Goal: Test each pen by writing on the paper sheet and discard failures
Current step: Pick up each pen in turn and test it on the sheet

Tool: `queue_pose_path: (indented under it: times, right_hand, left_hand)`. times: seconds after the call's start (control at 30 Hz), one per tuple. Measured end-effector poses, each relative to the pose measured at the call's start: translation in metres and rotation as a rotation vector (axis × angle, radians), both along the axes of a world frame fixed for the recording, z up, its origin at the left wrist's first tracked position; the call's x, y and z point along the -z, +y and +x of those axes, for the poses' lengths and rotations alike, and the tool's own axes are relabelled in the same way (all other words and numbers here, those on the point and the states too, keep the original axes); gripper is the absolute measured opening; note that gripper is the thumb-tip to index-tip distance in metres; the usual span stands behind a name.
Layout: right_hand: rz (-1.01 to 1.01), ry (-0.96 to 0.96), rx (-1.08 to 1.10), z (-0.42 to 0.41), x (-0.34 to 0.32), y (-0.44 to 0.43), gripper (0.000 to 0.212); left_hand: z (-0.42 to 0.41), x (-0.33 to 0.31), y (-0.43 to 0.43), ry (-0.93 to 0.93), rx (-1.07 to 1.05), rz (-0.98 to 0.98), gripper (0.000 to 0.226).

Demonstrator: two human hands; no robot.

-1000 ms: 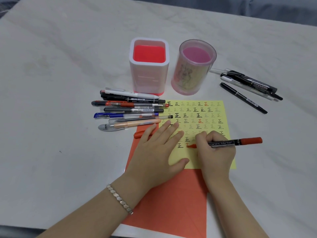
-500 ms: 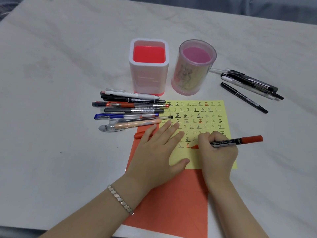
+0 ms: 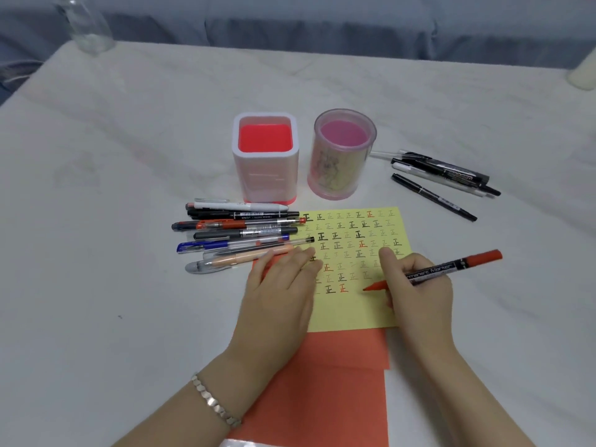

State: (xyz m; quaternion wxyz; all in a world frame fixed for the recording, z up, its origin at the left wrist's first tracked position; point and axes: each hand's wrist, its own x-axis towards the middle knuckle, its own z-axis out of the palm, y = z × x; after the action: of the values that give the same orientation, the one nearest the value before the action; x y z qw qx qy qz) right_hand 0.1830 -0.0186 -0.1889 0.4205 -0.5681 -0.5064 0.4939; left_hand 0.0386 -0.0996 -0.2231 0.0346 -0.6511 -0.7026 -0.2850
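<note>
Noted a clear bottle (image 3: 87,24) at the far left corner of the white table (image 3: 96,221). Found a row of pens (image 3: 238,237) lying side by side, tips toward the yellow sheet (image 3: 354,311), some tips reaching its left edge. Saw the left hand (image 3: 280,295), a bracelet (image 3: 214,401) on its wrist, laid flat with fingers straight and close together, pressing on the sheet's left edge and on the orange paper (image 3: 322,398) underneath.

Behind the pens, found a square white cup (image 3: 265,156) standing upright, its inside showing a red floor. Just beside it, to the right, found a round pink cup (image 3: 342,153), also upright, with a pink floor showing inside and a faint picture on its wall.

Read rows of small characters, black, grey and red, across the sheet. Saw the right hand (image 3: 419,291) resting on the sheet's right edge, fingers curled round a red marker (image 3: 451,267), pinching its barrel. Found the tip close over the sheet, just right of a red character; could not tell whether it touched. Saw a few black pens (image 3: 445,175) lying together farther right, well apart from the cups.
</note>
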Motion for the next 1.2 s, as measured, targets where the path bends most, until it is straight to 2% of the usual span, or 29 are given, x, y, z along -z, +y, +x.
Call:
queue_pose_path:
  times: [0.17,0.33,0.4,0.5,0.57,0.67,0.8,0.9,1.2]
  right_hand:
    - [-0.007,-0.046,-0.080,0.012,-0.007,0.000,0.037]
    - [-0.017,0.048,-0.130,0.012,-0.017,-0.002,0.032]
    - [-0.025,0.083,-0.175,0.011,-0.021,-0.002,0.029]
    - [-0.112,0.270,-0.234,0.009,-0.028,-0.004,0.022]
    - [-0.157,0.343,-0.282,0.007,-0.034,-0.007,0.023]
    - [-0.199,0.392,-0.314,0.006,-0.042,-0.011,0.036]
    - [-0.169,0.410,-0.336,0.006,-0.046,-0.014,0.046]
    - [-0.140,0.413,-0.368,0.006,-0.048,-0.015,0.062]
    - [-0.131,0.371,-0.402,0.009,-0.042,-0.015,0.063]
  left_hand:
    - [-0.020,-0.009,-0.008,0.025,-0.215,-0.130,0.033]
    - [-0.031,-0.011,-0.011,-0.008,-0.216,-0.242,0.011]
    - [-0.025,-0.023,-0.011,-0.195,-0.216,-0.261,0.013]
    - [-0.010,-0.044,-0.012,-0.532,-0.166,-0.204,0.018]
    - [-0.001,-0.055,-0.011,-0.645,-0.108,-0.133,0.023]
    - [0.007,-0.064,-0.011,-0.751,-0.063,-0.118,0.029]
    - [0.013,-0.068,-0.011,-0.791,-0.029,-0.142,0.029]
    - [0.015,-0.071,-0.011,-0.782,-0.020,-0.136,0.030]
    - [0.015,-0.071,-0.012,-0.744,0.009,-0.159,0.028]
